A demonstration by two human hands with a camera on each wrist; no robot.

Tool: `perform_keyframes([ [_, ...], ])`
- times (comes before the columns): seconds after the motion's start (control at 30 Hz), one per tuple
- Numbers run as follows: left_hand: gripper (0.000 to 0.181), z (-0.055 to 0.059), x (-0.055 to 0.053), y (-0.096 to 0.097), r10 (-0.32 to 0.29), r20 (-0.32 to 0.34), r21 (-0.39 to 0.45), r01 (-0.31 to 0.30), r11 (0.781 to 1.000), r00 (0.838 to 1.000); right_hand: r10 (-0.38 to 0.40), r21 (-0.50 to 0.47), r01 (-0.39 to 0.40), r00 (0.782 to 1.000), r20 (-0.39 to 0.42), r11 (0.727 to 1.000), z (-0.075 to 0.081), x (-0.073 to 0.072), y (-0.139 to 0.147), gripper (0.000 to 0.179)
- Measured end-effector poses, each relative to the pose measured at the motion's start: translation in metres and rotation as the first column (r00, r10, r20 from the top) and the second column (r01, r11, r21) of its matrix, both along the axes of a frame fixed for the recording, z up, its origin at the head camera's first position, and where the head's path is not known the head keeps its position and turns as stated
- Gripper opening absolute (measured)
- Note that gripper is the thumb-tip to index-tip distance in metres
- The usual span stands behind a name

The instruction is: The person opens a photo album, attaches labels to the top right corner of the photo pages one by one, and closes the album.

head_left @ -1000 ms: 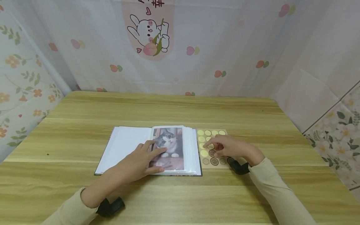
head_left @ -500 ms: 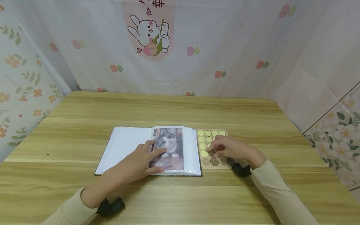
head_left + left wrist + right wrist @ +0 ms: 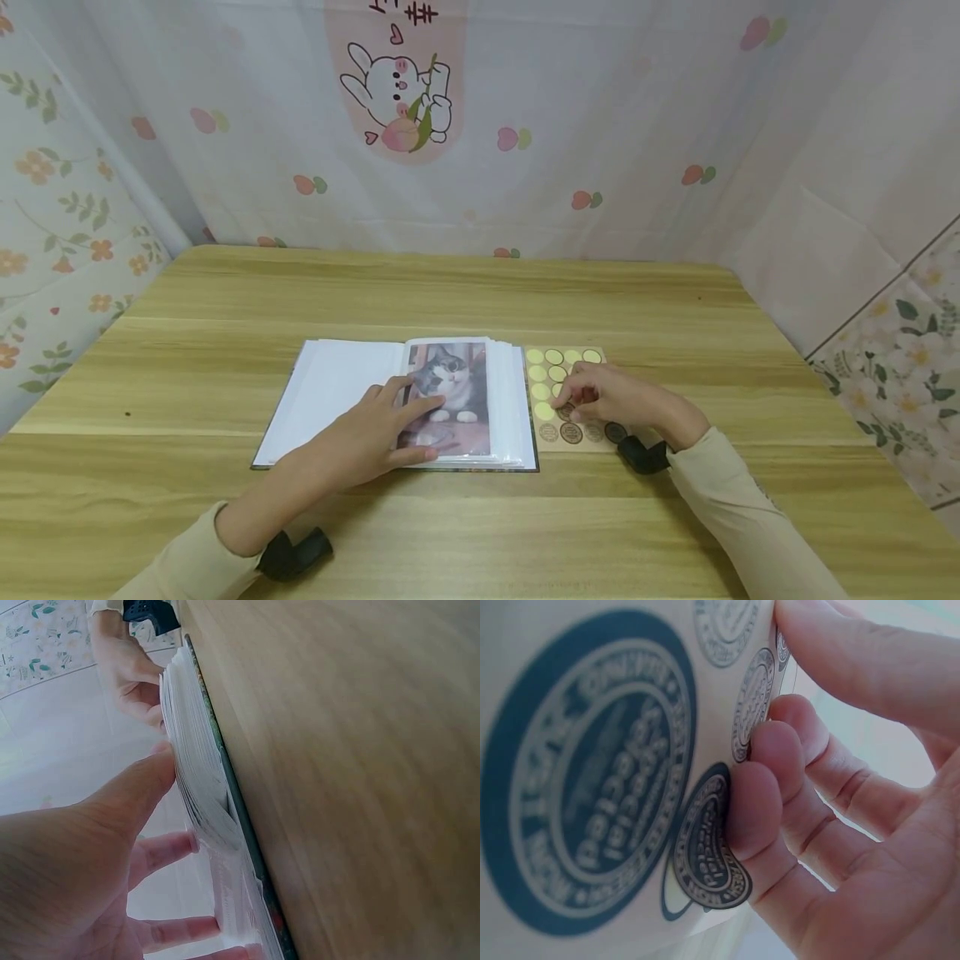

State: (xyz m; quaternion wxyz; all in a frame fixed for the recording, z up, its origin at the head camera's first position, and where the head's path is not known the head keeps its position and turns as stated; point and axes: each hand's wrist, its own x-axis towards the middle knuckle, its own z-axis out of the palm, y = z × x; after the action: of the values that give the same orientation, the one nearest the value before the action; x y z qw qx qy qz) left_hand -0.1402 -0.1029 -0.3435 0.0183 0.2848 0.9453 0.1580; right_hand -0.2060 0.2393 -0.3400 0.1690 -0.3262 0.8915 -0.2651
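An open photo album [image 3: 330, 392] lies on the table with a cat photo [image 3: 452, 387] in a clear sleeve. My left hand [image 3: 375, 429] rests on its pages, fingers spread; in the left wrist view the thumb touches the page edges. Right of the album lies a kraft sheet [image 3: 558, 445] of round stickers, several spots bare and yellow. My right hand [image 3: 618, 396] is over the sheet with curled fingers. In the right wrist view, one dark sticker [image 3: 709, 847] bends up off the sheet against a fingertip; the thumb touches the sheet higher up. The hand hides part of the sheet.
The wooden table [image 3: 420, 292] extends around the album and sheet. Behind it hangs a printed curtain [image 3: 645, 108] with a rabbit drawing. Black wrist mounts [image 3: 294, 554] sit at both sleeves.
My right hand's index fingertip has drawn back towards the thumb and slightly nearer me, then held there over the last half second. My left hand has stayed in place.
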Motion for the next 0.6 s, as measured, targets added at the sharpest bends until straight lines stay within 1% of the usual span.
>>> perform_keyframes([
  [0.27, 0.059, 0.001, 0.0, 0.0, -0.008, -0.026, -0.007, 0.008, 1.0, 1.0, -0.012, 0.01, 0.012, 1.0, -0.002, 1.0, 0.001, 0.0, -0.001, 0.014],
  [0.43, 0.059, 0.002, 0.0, 0.0, -0.011, -0.018, -0.004, 0.011, 1.0, 1.0, -0.031, 0.018, 0.031, 0.999, 0.007, 0.999, 0.003, 0.002, -0.005, 0.013],
  [0.5, 0.059, 0.002, 0.001, 0.0, -0.012, -0.016, -0.003, 0.012, 1.0, 1.0, -0.031, 0.017, 0.031, 0.999, -0.006, 0.999, 0.003, 0.002, -0.008, 0.013],
  [0.6, 0.058, 0.002, 0.001, 0.0, -0.01, -0.02, -0.003, 0.01, 1.0, 1.0, -0.027, 0.015, 0.028, 0.998, -0.05, 1.0, 0.003, 0.003, -0.011, 0.012],
])
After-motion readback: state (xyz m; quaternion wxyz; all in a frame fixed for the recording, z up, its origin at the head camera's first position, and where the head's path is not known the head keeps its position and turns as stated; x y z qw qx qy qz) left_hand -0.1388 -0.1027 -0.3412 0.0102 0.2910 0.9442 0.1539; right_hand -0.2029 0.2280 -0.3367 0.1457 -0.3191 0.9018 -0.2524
